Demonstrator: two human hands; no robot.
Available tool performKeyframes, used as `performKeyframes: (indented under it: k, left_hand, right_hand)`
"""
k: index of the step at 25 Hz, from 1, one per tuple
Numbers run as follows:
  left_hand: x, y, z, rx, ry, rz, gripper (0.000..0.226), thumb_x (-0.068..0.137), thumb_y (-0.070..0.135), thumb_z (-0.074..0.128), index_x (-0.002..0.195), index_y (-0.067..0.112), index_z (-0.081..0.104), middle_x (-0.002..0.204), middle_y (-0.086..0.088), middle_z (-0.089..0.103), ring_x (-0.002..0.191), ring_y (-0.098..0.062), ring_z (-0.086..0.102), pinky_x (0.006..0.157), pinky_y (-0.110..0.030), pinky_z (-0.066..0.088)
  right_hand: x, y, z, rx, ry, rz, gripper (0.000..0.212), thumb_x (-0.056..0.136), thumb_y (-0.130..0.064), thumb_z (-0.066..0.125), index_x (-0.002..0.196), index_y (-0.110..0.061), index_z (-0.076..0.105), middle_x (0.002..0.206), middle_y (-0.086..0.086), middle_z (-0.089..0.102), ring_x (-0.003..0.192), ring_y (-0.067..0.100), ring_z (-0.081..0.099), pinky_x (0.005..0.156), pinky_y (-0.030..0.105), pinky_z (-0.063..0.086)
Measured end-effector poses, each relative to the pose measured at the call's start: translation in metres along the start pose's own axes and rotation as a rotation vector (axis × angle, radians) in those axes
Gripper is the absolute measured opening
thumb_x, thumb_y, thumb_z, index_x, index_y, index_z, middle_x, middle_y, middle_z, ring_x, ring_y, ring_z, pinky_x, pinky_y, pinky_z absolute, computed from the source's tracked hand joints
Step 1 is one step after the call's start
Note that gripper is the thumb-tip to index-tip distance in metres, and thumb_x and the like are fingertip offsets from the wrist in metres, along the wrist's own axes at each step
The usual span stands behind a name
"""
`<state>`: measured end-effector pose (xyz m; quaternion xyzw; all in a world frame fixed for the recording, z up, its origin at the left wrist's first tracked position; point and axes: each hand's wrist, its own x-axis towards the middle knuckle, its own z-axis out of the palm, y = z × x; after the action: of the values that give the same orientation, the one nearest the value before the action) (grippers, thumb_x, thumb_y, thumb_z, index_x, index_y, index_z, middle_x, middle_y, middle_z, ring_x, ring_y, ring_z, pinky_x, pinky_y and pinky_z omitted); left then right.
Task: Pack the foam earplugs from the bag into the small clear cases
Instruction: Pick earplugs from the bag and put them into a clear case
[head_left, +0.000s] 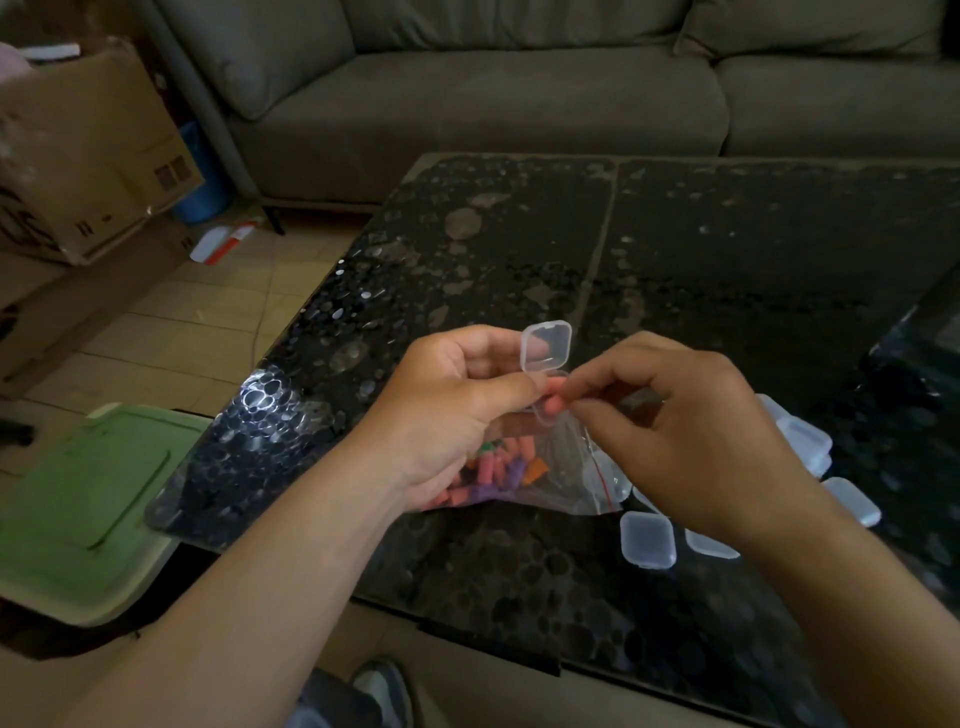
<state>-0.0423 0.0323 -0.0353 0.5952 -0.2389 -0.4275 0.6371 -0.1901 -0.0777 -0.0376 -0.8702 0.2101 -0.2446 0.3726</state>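
Our left hand (452, 415) hides one end of the bag (563, 470) and part of the case (546, 345) it holds; our right hand (691, 431) covers some spare cases (649, 538) on the worktop (727, 260). The earplug (556, 397) we pinch is blurred.

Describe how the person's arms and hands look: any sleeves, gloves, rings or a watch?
The left hand and the right hand wear no gloves. The left forearm and the right forearm show no sleeve up to the picture's edge. No watch or bracelet at either wrist; no ring on the fingers in view, though some are hidden.
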Motion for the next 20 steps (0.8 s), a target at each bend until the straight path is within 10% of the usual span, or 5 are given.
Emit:
performKeyframes:
  k: [7, 20]
  left_hand:
    - [-0.003, 0.004, 0.0, -0.057, -0.011, -0.012, 0.031, 0.086, -0.008, 0.067, 0.113, 0.008, 0.068, 0.089, -0.014, 0.076, 0.076, -0.022, 0.074, 0.065, -0.03, 0.059]
    - [-0.002, 0.008, -0.007, -0.019, 0.003, 0.013, 0.026, 0.086, -0.008, 0.066, 0.107, 0.005, 0.074, 0.1, -0.017, 0.077, 0.089, -0.025, 0.076, 0.08, -0.033, 0.063]
  right_hand:
    - [0.001, 0.001, 0.005, -0.034, 0.038, -0.005, 0.02, 0.083, -0.027, 0.075, 0.084, -0.044, 0.064, 0.085, -0.019, 0.061, 0.083, 0.001, 0.061, 0.07, 0.019, 0.053]
    - [0.0, 0.002, 0.009, 0.029, 0.041, -0.02, 0.016, 0.084, -0.034, 0.068, 0.098, -0.043, 0.065, 0.093, -0.02, 0.063, 0.09, 0.0, 0.062, 0.073, 0.022, 0.057]
